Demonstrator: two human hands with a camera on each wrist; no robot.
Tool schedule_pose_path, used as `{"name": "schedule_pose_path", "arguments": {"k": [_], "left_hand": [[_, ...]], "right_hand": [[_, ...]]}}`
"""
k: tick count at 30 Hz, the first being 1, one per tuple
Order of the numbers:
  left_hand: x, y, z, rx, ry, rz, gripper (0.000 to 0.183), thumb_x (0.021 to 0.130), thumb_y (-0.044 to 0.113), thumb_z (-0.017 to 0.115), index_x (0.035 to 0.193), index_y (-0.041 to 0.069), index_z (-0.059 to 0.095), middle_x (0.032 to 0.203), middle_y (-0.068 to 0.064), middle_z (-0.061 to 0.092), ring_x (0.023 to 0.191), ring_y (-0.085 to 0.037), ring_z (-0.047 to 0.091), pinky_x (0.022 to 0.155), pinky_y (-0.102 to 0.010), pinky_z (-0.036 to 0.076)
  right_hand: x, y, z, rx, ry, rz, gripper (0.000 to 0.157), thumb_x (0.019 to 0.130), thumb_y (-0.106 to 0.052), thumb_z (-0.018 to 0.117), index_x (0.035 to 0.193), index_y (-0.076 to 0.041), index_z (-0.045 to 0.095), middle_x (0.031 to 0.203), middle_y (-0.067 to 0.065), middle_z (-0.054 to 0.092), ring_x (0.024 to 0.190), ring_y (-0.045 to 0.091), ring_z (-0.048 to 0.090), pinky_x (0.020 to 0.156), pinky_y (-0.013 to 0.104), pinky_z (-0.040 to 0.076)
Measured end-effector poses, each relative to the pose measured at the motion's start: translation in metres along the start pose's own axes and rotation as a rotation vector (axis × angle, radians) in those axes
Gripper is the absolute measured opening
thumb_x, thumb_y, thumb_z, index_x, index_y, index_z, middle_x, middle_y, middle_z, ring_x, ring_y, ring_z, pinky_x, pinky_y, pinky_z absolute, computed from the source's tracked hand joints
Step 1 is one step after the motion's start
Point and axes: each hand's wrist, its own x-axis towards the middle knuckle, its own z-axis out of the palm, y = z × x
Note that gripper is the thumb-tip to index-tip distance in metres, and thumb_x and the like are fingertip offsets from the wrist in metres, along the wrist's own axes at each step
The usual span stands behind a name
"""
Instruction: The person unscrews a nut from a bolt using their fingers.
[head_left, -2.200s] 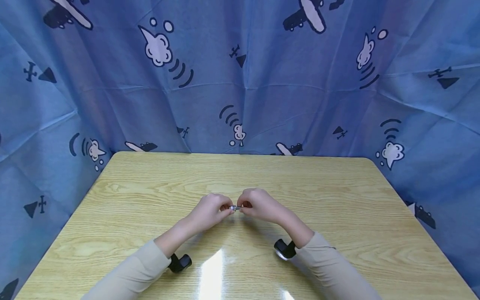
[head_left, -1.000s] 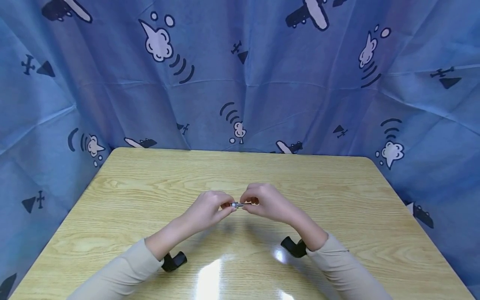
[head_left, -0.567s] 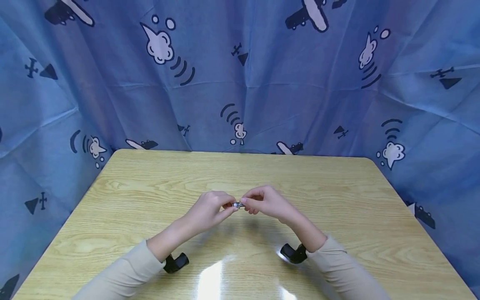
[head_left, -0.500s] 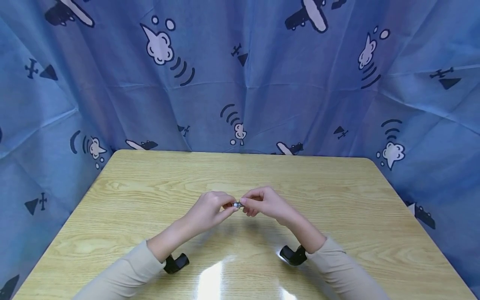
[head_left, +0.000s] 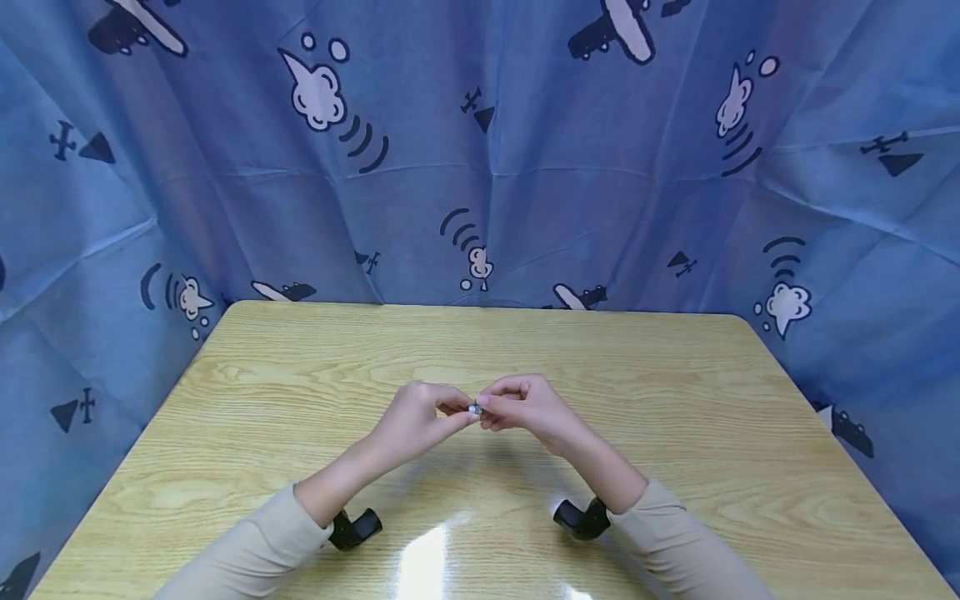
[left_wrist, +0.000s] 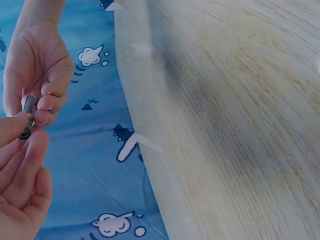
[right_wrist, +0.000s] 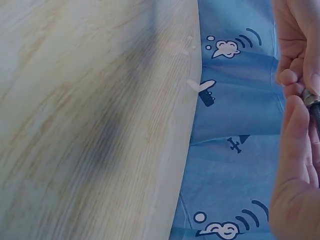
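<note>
A blue curtain (head_left: 480, 150) printed with planes and clouds hung behind and to both sides of my work. In front of it lay the wood-grained table (head_left: 675, 400), glossy enough to throw back a bright patch of light; on so smooth a top, I judged, anything round that I dropped could roll away. My two pale sleeves (head_left: 247, 542) came in over the near edge, and below each cuff sat a black camera (head_left: 356, 529), which could knock the wood if my wrists sank.

My hands met over the middle of the table, above their own shadows. My left hand (head_left: 420, 417) had thumb and fingers closed in a pinch on one end of the small metal rod (left_wrist: 28, 106); my right hand (head_left: 536, 410) pinched the other end, so the rod lay between them, off the wood. Little of it showed, and fingertips so crowded could slip or push against each other. If one hand pulled askew, the rod could tilt and spring loose. Smallest was the shiny ring (left_wrist: 31, 119) round it; whether it was loose I could not tell, but a careless twist might shed it.
</note>
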Motion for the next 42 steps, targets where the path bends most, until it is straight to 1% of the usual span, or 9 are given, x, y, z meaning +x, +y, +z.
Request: {"name": "schedule_pose_path", "arguments": {"k": [6,10,15,20,27,31,34,38,42], "left_hand": [[-0.001,0.002,-0.002,-0.121,0.012,-0.122,0.007,0.082,0.011,0.072,0.085,0.005,0.073,0.080,-0.001,0.071,0.071,-0.005,0.065,0.064,-0.019,0.052],[0.000,0.002,-0.003,-0.169,0.015,-0.163,0.006,0.080,0.011,0.073,0.084,0.006,0.073,0.078,0.000,0.070,0.070,-0.005,0.065,0.062,-0.021,0.053],[0.000,0.000,-0.005,-0.224,0.004,-0.209,0.006,0.078,0.010,0.074,0.083,0.008,0.073,0.077,0.002,0.070,0.068,-0.006,0.065,0.061,-0.024,0.054],[0.000,-0.001,-0.007,-0.330,-0.012,-0.296,0.009,0.077,0.012,0.076,0.084,0.007,0.072,0.077,-0.001,0.070,0.069,-0.012,0.066,0.061,-0.028,0.055],[0.000,-0.005,-0.008,-0.464,-0.013,-0.415,0.016,0.075,0.015,0.078,0.085,0.004,0.072,0.081,-0.005,0.070,0.072,-0.018,0.068,0.065,-0.031,0.055],[0.000,-0.008,-0.008,-0.508,0.002,-0.447,0.017,0.074,0.013,0.078,0.085,0.002,0.071,0.080,-0.007,0.070,0.073,-0.020,0.068,0.067,-0.032,0.055],[0.000,-0.008,-0.008,-0.527,0.014,-0.454,0.018,0.074,0.012,0.078,0.085,0.001,0.071,0.079,-0.007,0.070,0.073,-0.020,0.068,0.067,-0.033,0.055],[0.001,-0.009,-0.007,-0.564,0.018,-0.450,0.020,0.074,0.010,0.078,0.087,-0.002,0.070,0.081,-0.009,0.070,0.074,-0.020,0.068,0.068,-0.032,0.055],[0.000,-0.011,-0.006,-0.621,0.016,-0.463,0.022,0.075,0.007,0.077,0.090,-0.005,0.069,0.082,-0.012,0.070,0.075,-0.021,0.068,0.070,-0.032,0.055]], "right_hand": [[-0.002,-0.003,0.003,0.029,-0.012,-0.001,0.025,0.089,-0.014,0.064,0.099,0.008,0.063,0.076,0.005,0.068,0.068,0.016,0.065,0.069,0.035,0.056],[-0.002,-0.005,0.006,0.055,0.003,0.001,0.021,0.087,-0.012,0.065,0.097,0.006,0.063,0.076,0.004,0.068,0.069,0.015,0.065,0.069,0.032,0.056],[-0.002,-0.006,0.008,0.063,0.018,-0.019,0.017,0.085,-0.009,0.067,0.094,0.005,0.064,0.075,0.004,0.068,0.069,0.014,0.065,0.072,0.037,0.055],[-0.002,-0.005,0.009,0.070,0.010,-0.058,0.015,0.083,-0.005,0.068,0.094,0.004,0.065,0.078,0.004,0.068,0.073,0.015,0.065,0.074,0.035,0.055],[-0.002,-0.007,0.011,0.055,0.018,-0.076,0.025,0.079,-0.001,0.070,0.101,0.010,0.061,0.090,0.005,0.066,0.081,0.016,0.065,0.076,0.030,0.053],[0.000,-0.008,0.013,0.069,0.022,-0.030,0.031,0.088,-0.011,0.064,0.106,0.012,0.057,0.085,0.006,0.066,0.074,0.016,0.065,0.072,0.031,0.055],[0.000,-0.009,0.015,0.087,0.014,0.001,0.027,0.092,-0.015,0.058,0.104,0.008,0.057,0.079,0.005,0.066,0.068,0.015,0.064,0.068,0.031,0.055],[0.001,-0.008,0.015,0.085,0.001,-0.016,0.018,0.092,-0.012,0.057,0.100,0.004,0.059,0.077,0.004,0.066,0.067,0.015,0.064,0.067,0.030,0.055],[0.001,-0.007,0.015,0.055,0.013,-0.046,0.019,0.089,-0.010,0.062,0.100,0.006,0.059,0.080,0.004,0.067,0.072,0.014,0.064,0.071,0.033,0.055]]}}
